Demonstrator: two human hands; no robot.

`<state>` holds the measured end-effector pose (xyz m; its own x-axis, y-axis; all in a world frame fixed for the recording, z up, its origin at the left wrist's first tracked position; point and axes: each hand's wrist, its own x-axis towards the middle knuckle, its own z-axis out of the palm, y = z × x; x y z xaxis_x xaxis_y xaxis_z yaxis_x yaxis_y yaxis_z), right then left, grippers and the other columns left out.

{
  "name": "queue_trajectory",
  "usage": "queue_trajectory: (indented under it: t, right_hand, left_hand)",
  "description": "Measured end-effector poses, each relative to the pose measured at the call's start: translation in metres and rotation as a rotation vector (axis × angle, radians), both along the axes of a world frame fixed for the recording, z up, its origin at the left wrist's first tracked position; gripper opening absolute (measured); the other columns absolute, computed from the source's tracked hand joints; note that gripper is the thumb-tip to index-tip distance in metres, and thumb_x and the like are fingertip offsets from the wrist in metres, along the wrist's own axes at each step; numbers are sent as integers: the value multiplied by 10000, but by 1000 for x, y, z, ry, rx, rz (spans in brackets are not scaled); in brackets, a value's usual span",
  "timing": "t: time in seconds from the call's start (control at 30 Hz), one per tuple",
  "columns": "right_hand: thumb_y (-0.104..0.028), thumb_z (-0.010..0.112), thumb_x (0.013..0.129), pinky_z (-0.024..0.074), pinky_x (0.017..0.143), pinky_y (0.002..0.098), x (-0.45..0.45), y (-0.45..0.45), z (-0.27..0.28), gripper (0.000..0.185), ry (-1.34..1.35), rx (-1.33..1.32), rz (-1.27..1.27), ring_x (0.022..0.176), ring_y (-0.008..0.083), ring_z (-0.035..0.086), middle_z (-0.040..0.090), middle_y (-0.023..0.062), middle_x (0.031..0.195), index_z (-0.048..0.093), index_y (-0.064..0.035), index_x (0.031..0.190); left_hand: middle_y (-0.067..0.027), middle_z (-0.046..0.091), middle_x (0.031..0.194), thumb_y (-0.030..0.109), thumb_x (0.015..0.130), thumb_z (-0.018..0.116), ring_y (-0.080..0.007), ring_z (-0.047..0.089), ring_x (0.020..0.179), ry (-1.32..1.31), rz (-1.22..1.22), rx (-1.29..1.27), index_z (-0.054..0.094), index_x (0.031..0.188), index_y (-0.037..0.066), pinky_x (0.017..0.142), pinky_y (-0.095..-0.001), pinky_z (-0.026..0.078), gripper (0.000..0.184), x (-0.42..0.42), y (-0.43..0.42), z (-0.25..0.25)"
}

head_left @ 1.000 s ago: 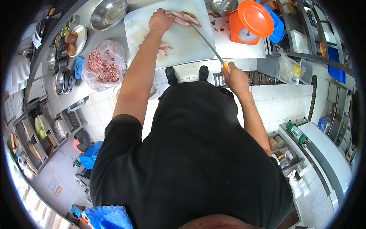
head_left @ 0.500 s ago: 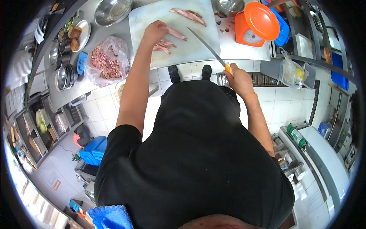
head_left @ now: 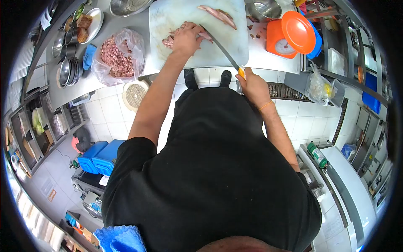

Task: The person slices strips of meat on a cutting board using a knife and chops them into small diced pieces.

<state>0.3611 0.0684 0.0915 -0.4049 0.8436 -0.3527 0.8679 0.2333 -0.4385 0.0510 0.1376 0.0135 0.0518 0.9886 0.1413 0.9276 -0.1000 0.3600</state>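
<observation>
Change: left hand [head_left: 187, 40] has come down from gripping a raised strip end to lie over the meat, upper centre of the frame; fingers bent across it, pinch or flat press cannot be told; long narrow steel knife with a yellow handle [head_left: 224, 52] now close beside those fingers, at the pale pink raw meat strip [head_left: 204, 35]; blade and meat thus brought together, contact unclear; right hand [head_left: 255, 86] closed round the handle. Smaller meat pieces [head_left: 168, 41] by the left hand; more strips [head_left: 218, 16] lie apart, higher on the white rectangular cutting board [head_left: 158, 59].

Writing: dial [head_left: 284, 47] of the orange plastic scale [head_left: 273, 37], upper right, too small to read; white label on the green cylindrical bottle [head_left: 317, 155], lower right, illegible; no brand readable.
</observation>
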Motion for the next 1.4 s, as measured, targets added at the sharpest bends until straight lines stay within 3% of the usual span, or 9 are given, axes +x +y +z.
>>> queue_trajectory:
  t: [0.4, 0.6, 0.73, 0.9, 1.4]
  right_hand:
    - [-337, 544, 1076, 557, 676, 563, -6, -6, 21, 360, -160, -56, 64, 768, 449, 718, 723, 241, 825, 507, 11, 1158]
    - [-318, 538, 1073, 557, 741, 583, -37, 13, -20, 353, -128, -114, -4, 840, 473, 723, 732, 274, 891, 505, 16, 1183]
    - [-339, 533, 1074, 547, 737, 604, -54, 27, -42, 376, -38, -39, 2, 819, 495, 712, 719, 288, 849, 503, 21, 1179]
    - [-341, 550, 1062, 559, 774, 586, -40, 31, -34, 375, -77, -49, 13, 856, 474, 726, 735, 276, 889, 521, 16, 1174]
    - [-332, 570, 1059, 586, 673, 540, -32, 4, 15, 352, -192, 19, 80, 753, 441, 738, 735, 240, 807, 524, 9, 1138]
  left_hand:
    - [-67, 705, 1243, 245, 896, 756, -324, 680, 1122, -25, 95, 78, 749, 1163, 181, 967, -488, 518, 275, 11, -7, -11]
    - [-46, 720, 1185, 228, 887, 758, -315, 710, 1018, -28, 103, 140, 751, 1118, 177, 910, -495, 515, 236, 11, -5, -16]
    - [-35, 729, 1166, 233, 883, 762, -298, 709, 1032, -20, 105, 151, 762, 1087, 179, 945, -491, 514, 211, 11, -6, -15]
    - [-29, 740, 1170, 250, 877, 768, -283, 694, 1092, -47, 99, 84, 782, 1062, 184, 1006, -481, 500, 197, 6, -3, -9]
    - [-31, 736, 1186, 284, 900, 757, -296, 684, 1120, -5, 175, 70, 788, 1092, 196, 1045, -450, 463, 213, -4, 1, -6]
